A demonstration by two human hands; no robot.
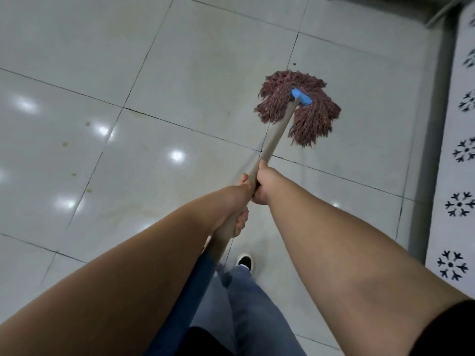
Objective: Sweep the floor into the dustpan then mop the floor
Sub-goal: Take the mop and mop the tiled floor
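Mopping stage, judged from the tool in hand; no broom or dustpan in view.

Mop (pixel 298 109): reddish string head spread flat on the white tiled floor (pixel 180 73), blue clamp (pixel 301 96) joining it to a pale handle (pixel 276 136). The handle slants back toward the body, and its lower section near the legs turns blue.

Right hand (pixel 262 185): forward on the handle, fingers wrapped around it. Left hand (pixel 237 214): just behind it, closer to the body, fingers also curled around the shaft. The two hands sit near each other. Probable reason: the forward hand steers and presses the head down, and the rear hand drives the stroke.

Mop head lies well ahead of both hands, at the far end of the shaft, near the grey skirting (pixel 434 140) and the patterned wall tiles (pixel 460 201) on the right.

Floor shows faint yellowish spots (pixel 64 143) to the left and a small dark speck (pixel 294 64) beyond the head; these look unmopped. One shoe (pixel 245 262) stands below the hands.
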